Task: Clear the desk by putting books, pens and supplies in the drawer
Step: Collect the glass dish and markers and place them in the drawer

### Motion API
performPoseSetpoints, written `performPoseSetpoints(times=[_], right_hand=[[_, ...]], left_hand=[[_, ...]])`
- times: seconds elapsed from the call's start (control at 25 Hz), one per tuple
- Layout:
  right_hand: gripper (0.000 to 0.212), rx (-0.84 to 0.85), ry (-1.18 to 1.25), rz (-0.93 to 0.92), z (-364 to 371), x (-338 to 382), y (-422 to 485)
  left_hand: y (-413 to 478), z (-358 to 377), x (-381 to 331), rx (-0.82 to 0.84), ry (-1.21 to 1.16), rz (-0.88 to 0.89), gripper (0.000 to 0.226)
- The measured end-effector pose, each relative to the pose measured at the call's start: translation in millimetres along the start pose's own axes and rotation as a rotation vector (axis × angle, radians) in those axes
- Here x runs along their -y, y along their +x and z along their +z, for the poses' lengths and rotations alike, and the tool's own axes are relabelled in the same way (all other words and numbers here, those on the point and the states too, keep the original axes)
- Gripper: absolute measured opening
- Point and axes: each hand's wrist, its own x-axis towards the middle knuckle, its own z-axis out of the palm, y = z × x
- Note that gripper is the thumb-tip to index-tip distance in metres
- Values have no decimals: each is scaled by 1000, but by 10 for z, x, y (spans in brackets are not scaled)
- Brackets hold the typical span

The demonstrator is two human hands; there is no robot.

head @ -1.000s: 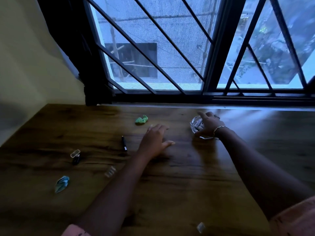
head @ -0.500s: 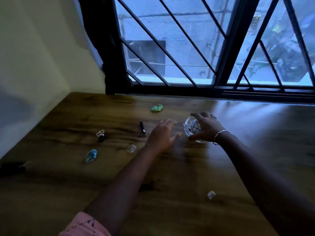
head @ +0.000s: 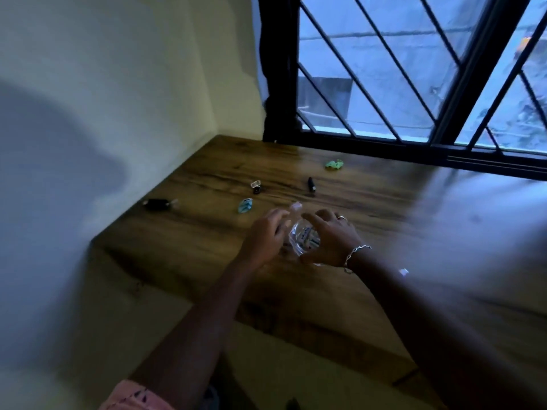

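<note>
The small glass jar (head: pixel 305 242) sits near the middle of the desk (head: pixel 414 220), with the right hand (head: pixel 331 244) curled round it from the right and gripping it. There seem to be small pieces inside it, though the blur hides what they are. The left hand (head: pixel 263 238) is at the jar's 9 o'clock with its fingers loosely spread and holding nothing. Whether it touches the glass cannot be told.

The clearing looks about halfway done at best. No books and no drawer are in view, and nothing can be seen put away.

Counted from the jar, 7 loose bits are left on the wood:
- 1 tiny clear piece (head: pixel 296 206) just past the fingertips at 12 o'clock
- 1 short black pen part (head: pixel 311 184) farther out at 12
- 1 green crumpled scrap (head: pixel 334 164) at 1, near the window (head: pixel 384 84)
- 1 clear-and-black clip (head: pixel 256 186) at 11
- 1 blue-green scrap (head: pixel 245 205) at 10
- 1 dark stubby object (head: pixel 157 203) well out toward 9, at the desk's edge by the wall (head: pixel 118 84)
- 1 small white bit (head: pixel 403 272) between 3 and 4

The right wrist wears 1 bracelet (head: pixel 356 253) and 1 finger carries a ring (head: pixel 341 218).
</note>
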Motion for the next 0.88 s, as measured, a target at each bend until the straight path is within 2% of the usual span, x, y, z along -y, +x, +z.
performPoseSetpoints(times=[0.12, 0.32, 0.6, 0.88], right_hand=[[92, -6, 3, -56, 163, 376, -1], [93, -20, -39, -106, 403, 809, 41], [97, 1, -98, 3, 589, 969, 134], [88, 30, -90, 68, 703, 1014, 82]], left_hand=[[-259, -257, 191, -37, 2, -72, 33], [-509, -515, 480, -65, 15, -97, 33], [-532, -526, 780, 57, 42, -59, 36], [-636, -372, 894, 182, 31, -28, 40]])
